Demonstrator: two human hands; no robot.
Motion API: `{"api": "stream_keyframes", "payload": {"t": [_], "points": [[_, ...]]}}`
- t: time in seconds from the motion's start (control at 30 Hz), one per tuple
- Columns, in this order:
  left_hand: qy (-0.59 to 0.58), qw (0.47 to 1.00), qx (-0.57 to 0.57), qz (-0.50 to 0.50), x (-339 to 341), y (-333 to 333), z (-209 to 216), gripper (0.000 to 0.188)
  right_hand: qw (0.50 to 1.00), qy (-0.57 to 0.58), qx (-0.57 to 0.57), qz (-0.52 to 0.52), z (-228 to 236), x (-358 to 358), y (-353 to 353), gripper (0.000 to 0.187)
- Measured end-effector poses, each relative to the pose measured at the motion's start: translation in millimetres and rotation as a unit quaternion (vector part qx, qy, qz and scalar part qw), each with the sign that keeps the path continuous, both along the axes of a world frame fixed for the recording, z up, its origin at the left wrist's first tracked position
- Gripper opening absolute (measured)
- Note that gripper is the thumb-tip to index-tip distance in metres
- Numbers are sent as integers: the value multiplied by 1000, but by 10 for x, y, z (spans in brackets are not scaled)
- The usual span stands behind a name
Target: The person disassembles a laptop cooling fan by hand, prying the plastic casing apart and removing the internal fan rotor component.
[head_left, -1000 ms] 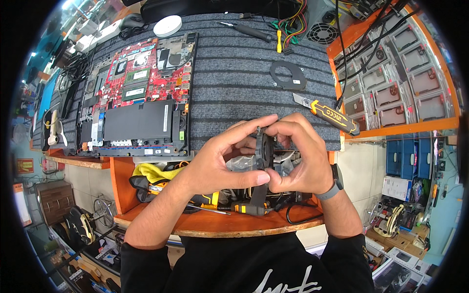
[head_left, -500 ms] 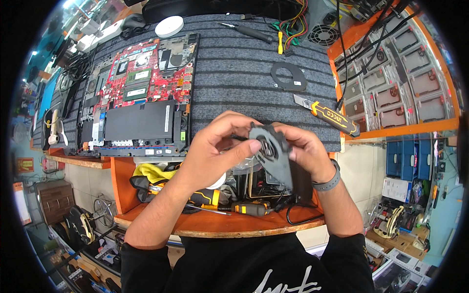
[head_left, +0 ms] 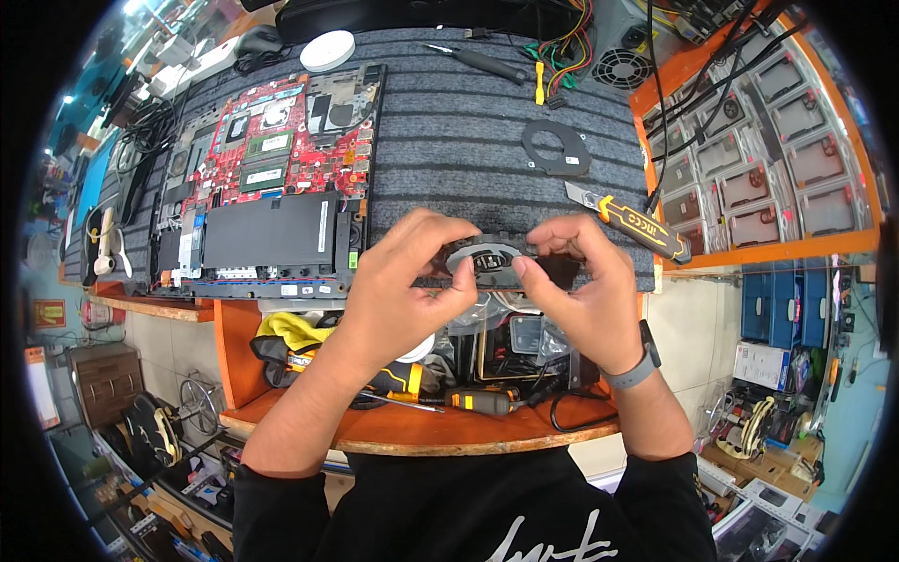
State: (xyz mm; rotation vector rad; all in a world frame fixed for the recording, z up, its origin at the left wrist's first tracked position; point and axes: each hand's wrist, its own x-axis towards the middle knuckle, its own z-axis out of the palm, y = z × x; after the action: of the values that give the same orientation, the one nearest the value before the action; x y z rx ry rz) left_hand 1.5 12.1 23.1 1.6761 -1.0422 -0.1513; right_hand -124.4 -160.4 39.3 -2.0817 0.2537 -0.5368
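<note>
Both my hands hold a small black laptop cooling fan (head_left: 487, 258) flat above the front edge of the grey striped mat (head_left: 468, 122). My left hand (head_left: 398, 290) grips its left side with thumb and fingers. My right hand (head_left: 585, 295) pinches its right side, a grey watch on that wrist. The fan's round silver hub faces up between my fingertips. An opened laptop (head_left: 267, 187) with a red circuit board and black battery lies on the mat to the left.
A black ring-shaped fan cover (head_left: 554, 150) and a yellow-black utility knife (head_left: 629, 220) lie on the mat to the right. Screwdrivers (head_left: 468, 401) rest on the lower orange shelf. A white round tin (head_left: 328, 51) and cables sit at the back. Parts drawers (head_left: 768, 140) stand on the right.
The fan went from edge-on between my hands, through a tilt, to lying flat with its hub facing up. Both hands shifted to pinch its sides.
</note>
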Motion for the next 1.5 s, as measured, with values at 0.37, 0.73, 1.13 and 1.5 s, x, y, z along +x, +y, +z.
{"api": "stream_keyframes", "payload": {"t": [0.37,0.73,1.13,1.5], "points": [[-38,999,11,9,-42,1,7,24,993,-35,-110,-28,20,26,90,31],[-48,997,65,-2,-28,52,86,21,992,-15,-120,-29,24,-10,121,32],[-70,996,53,-4,-19,50,39,21,991,-7,-128,-27,25,-26,129,33],[-78,995,62,-14,-34,56,56,25,989,-11,-142,-27,27,-43,131,34]]}}
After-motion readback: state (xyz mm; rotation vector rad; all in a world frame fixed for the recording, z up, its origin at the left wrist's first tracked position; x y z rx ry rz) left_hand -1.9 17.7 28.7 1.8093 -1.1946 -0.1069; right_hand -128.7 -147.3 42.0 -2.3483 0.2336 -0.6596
